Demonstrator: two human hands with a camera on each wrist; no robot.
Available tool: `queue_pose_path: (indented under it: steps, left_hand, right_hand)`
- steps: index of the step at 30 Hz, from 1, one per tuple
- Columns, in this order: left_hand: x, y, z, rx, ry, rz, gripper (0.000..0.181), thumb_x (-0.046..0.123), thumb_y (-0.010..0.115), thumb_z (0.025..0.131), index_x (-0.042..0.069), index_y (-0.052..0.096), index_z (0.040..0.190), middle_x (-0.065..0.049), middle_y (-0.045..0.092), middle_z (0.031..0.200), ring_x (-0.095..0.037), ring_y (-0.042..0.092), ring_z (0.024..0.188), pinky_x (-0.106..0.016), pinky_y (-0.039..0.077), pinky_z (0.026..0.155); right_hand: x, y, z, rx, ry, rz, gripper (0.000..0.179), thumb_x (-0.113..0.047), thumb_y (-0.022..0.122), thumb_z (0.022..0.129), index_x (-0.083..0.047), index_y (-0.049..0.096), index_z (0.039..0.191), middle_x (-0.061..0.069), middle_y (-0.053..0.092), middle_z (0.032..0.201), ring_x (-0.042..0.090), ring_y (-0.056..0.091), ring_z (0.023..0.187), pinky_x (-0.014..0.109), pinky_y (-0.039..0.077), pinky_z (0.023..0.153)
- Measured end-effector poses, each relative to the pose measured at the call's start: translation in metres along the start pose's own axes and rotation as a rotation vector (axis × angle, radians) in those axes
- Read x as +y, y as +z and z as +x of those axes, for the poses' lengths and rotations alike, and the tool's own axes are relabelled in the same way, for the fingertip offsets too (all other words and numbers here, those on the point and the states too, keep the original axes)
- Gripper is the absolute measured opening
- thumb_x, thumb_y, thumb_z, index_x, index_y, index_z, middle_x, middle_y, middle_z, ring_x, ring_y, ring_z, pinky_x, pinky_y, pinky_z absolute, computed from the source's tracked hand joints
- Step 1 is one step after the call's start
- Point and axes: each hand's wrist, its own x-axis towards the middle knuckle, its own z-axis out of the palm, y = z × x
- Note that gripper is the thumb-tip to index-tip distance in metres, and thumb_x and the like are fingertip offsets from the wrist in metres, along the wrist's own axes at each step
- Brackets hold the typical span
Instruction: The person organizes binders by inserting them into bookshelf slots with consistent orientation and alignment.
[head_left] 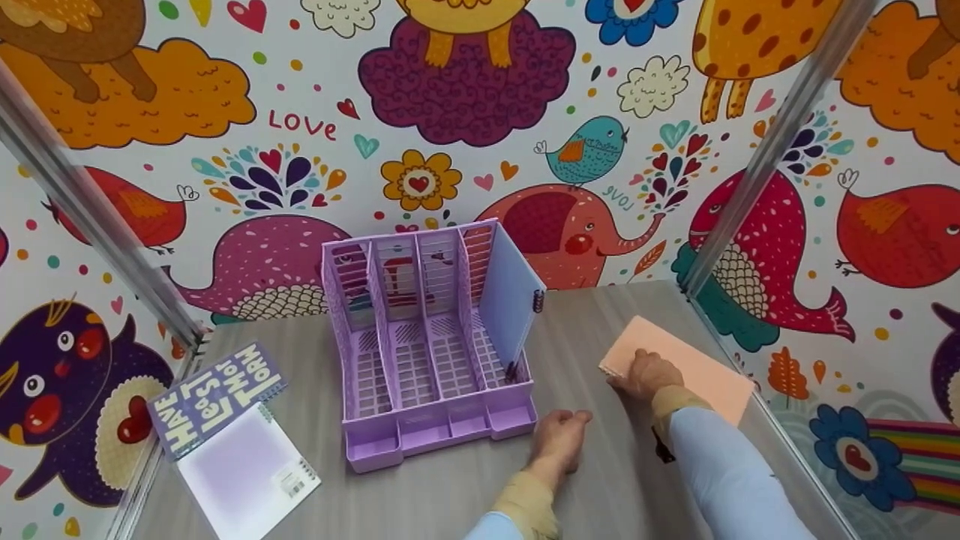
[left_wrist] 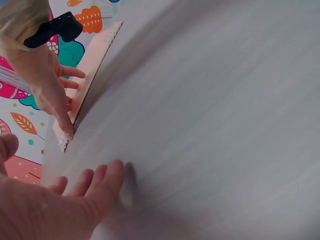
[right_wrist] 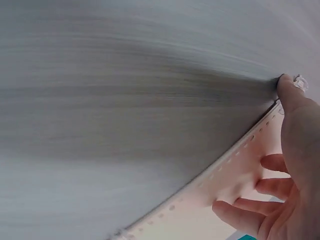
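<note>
A peach spiral notebook [head_left: 701,367] lies on the table at the right. My right hand [head_left: 651,373] grips it by its bound edge; in the right wrist view the thumb [right_wrist: 289,92] is at the edge near the spiral and the fingertips rest spread on the cover. My left hand [head_left: 561,439] holds nothing and hovers low beside the front right corner of a purple file organizer [head_left: 442,431], fingers relaxed. The organizer has several upright slots, and a light blue spiral notebook [head_left: 512,296] stands in the rightmost one.
At the left, a purple notebook with large lettering [head_left: 217,397] overlaps the top of a white-and-lilac spiral notebook [head_left: 251,472] bearing a label. Metal frame posts [head_left: 772,150] and patterned wall panels [head_left: 420,90] enclose the grey wooden table [head_left: 592,322].
</note>
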Motion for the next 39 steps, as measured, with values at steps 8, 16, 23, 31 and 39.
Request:
queue_pose_path:
  steps: [8, 16, 23, 31, 39]
  left_hand:
    - [0.04, -0.02, -0.042, -0.024, -0.015, 0.005, 0.047, 0.042, 0.078, 0.094, 0.005, 0.077, 0.123, -0.011, 0.081, 0.116, -0.024, 0.075, 0.106, -0.044, 0.062, 0.096]
    - [0.013, -0.005, -0.018, -0.009, 0.001, 0.043, 0.052, 0.047, 0.079, 0.092, 0.009, 0.077, 0.127, -0.009, 0.082, 0.12, -0.023, 0.076, 0.107, -0.041, 0.062, 0.095]
    - [-0.009, 0.009, 0.002, 0.012, 0.068, 0.103, 0.038, 0.031, 0.078, 0.087, 0.012, 0.08, 0.121, -0.006, 0.084, 0.116, -0.025, 0.077, 0.111, -0.046, 0.063, 0.1]
    - [-0.015, 0.015, 0.009, 0.011, 0.136, 0.14, 0.036, 0.021, 0.073, 0.084, 0.011, 0.081, 0.118, -0.007, 0.084, 0.113, -0.027, 0.078, 0.11, -0.047, 0.063, 0.1]
    - [0.028, 0.001, -0.026, -0.034, 0.117, 0.175, 0.045, 0.024, 0.075, 0.089, 0.003, 0.076, 0.128, -0.017, 0.081, 0.126, -0.034, 0.076, 0.118, -0.049, 0.062, 0.105]
  right_hand:
    - [0.005, 0.023, 0.036, 0.118, -0.186, -0.199, 0.055, -0.043, 0.071, 0.101, 0.006, 0.063, 0.124, 0.024, 0.069, 0.093, 0.038, 0.069, 0.082, 0.059, 0.068, 0.093]
    - [-0.006, 0.027, 0.041, 0.18, -0.191, -0.225, 0.03, -0.025, 0.071, 0.098, 0.004, 0.071, 0.104, 0.02, 0.071, 0.088, 0.032, 0.066, 0.076, 0.057, 0.067, 0.082]
    - [0.001, 0.028, 0.039, 0.233, -0.21, -0.141, 0.011, -0.008, 0.067, 0.095, -0.004, 0.075, 0.089, 0.017, 0.076, 0.088, 0.031, 0.066, 0.075, 0.057, 0.065, 0.081]
    - [-0.004, 0.017, 0.041, 0.278, -0.2, -0.062, 0.022, -0.01, 0.059, 0.1, -0.009, 0.072, 0.082, 0.012, 0.071, 0.081, 0.027, 0.065, 0.071, 0.049, 0.06, 0.071]
    - [-0.018, 0.001, 0.031, 0.283, -0.166, 0.059, 0.018, -0.012, 0.05, 0.109, -0.004, 0.065, 0.109, 0.012, 0.06, 0.088, 0.029, 0.062, 0.08, 0.04, 0.053, 0.073]
